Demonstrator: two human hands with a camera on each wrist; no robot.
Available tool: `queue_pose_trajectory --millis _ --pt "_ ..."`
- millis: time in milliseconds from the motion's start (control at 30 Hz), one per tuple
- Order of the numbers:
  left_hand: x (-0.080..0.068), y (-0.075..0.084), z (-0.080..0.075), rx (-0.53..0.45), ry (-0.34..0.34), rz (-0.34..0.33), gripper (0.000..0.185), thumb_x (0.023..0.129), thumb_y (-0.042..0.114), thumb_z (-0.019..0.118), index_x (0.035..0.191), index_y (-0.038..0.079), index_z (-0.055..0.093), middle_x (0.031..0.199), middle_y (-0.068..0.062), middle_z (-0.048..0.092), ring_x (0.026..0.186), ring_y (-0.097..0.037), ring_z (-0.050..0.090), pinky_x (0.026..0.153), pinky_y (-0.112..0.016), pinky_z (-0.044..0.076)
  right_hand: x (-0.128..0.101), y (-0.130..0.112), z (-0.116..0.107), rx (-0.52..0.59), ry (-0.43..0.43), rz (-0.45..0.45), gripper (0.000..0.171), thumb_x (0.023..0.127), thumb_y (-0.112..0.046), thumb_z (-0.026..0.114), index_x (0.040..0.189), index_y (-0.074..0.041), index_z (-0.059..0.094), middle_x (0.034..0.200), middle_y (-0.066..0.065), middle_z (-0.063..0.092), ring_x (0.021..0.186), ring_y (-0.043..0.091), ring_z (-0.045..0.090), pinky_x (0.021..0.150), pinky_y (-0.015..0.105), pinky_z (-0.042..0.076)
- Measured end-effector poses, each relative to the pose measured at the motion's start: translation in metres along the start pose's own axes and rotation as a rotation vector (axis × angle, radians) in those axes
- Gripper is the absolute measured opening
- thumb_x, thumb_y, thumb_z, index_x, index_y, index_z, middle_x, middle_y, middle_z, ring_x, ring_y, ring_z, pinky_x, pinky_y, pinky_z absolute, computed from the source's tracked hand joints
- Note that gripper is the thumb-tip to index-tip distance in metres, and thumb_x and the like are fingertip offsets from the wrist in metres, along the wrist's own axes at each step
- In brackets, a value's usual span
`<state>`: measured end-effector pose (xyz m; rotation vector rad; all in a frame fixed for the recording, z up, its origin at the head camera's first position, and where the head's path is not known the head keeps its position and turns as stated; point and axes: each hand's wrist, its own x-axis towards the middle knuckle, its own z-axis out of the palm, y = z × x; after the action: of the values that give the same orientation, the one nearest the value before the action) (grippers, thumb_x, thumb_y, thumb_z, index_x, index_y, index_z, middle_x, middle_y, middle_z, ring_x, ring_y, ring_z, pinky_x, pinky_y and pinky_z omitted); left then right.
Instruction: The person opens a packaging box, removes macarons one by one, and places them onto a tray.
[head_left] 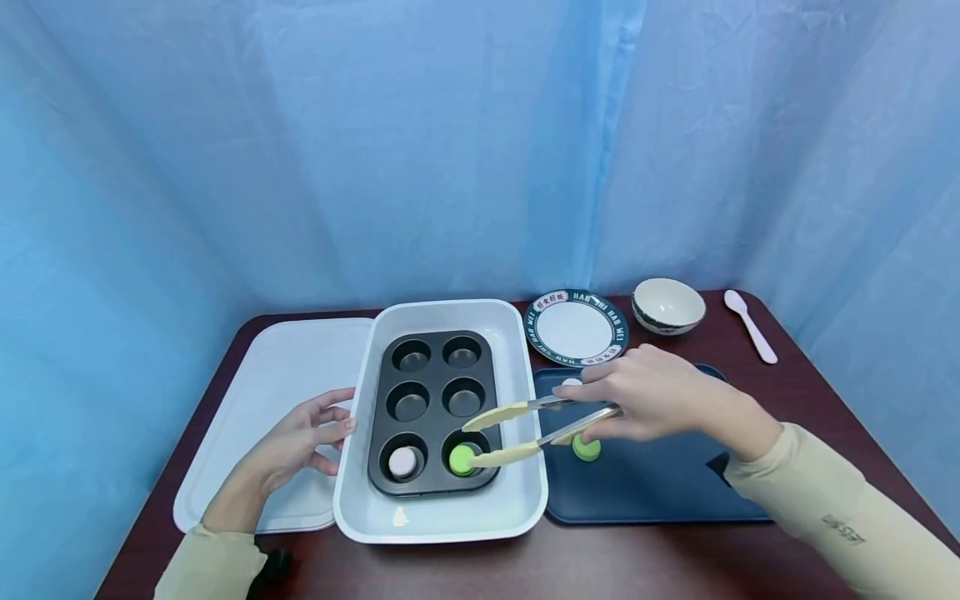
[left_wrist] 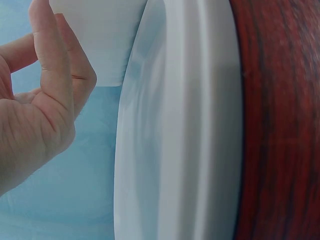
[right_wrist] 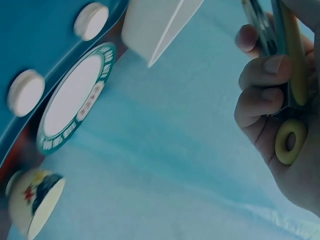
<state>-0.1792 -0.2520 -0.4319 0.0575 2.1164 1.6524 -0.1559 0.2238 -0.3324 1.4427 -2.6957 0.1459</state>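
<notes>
A black six-cup muffin pan sits inside a white deep tray. Its front-left cup holds a white disc, its front-right cup a green disc. My right hand grips yellow-tipped metal tongs; the arms are spread, and the lower tip touches the green disc. In the right wrist view my fingers curl round the tongs. My left hand lies relaxed against the white tray's left rim, holding nothing.
A blue tray at right carries a green disc and a white disc. Behind it stand a green-rimmed plate, a bowl and a pale spoon. A flat white lid lies left of the tray.
</notes>
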Motion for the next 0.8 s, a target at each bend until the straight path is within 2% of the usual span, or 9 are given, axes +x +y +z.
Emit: queue_pose_trajectory --millis 133,267,533,800 --pt "0.0 -0.001 0.0 0.004 0.003 -0.001 0.071 0.096 0.024 0.072 0.155 0.009 0.036 0.119 -0.02 0.057 0.084 -0.026 0.064 0.063 -0.045 0.063 0.013 -0.005 0.002 -0.001 -0.052 -0.016 0.051 0.089 -0.052 0.074 0.13 -0.021 0.071 0.093 -0.006 0.07 0.052 -0.007 0.041 0.045 0.013 0.036" --pt "0.0 -0.001 -0.001 0.005 0.001 0.003 0.071 0.096 0.024 0.071 0.156 0.009 0.035 0.119 -0.021 0.057 0.084 -0.026 0.064 0.063 -0.045 0.063 0.023 -0.009 0.002 -0.024 -0.106 -0.033 0.051 0.089 -0.053 0.073 0.13 -0.022 0.071 0.093 -0.005 0.07 0.051 -0.008 0.045 0.044 0.013 0.036" --pt "0.0 0.0 -0.001 0.003 -0.008 0.008 0.071 0.096 0.024 0.071 0.156 0.009 0.035 0.12 -0.021 0.057 0.084 -0.026 0.064 0.063 -0.045 0.063 0.033 -0.015 0.001 -0.085 -0.148 -0.027 0.051 0.088 -0.056 0.074 0.128 -0.024 0.072 0.087 -0.008 0.067 0.048 -0.007 0.042 0.04 0.014 0.032" --pt "0.0 0.0 -0.001 0.0 -0.012 0.008 0.071 0.096 0.023 0.071 0.155 0.008 0.035 0.119 -0.021 0.058 0.083 -0.026 0.064 0.062 -0.045 0.063 0.039 -0.019 0.0 -0.09 -0.186 0.019 0.054 0.086 -0.058 0.074 0.13 -0.025 0.071 0.092 -0.005 0.07 0.044 -0.003 0.038 0.039 0.017 0.032"
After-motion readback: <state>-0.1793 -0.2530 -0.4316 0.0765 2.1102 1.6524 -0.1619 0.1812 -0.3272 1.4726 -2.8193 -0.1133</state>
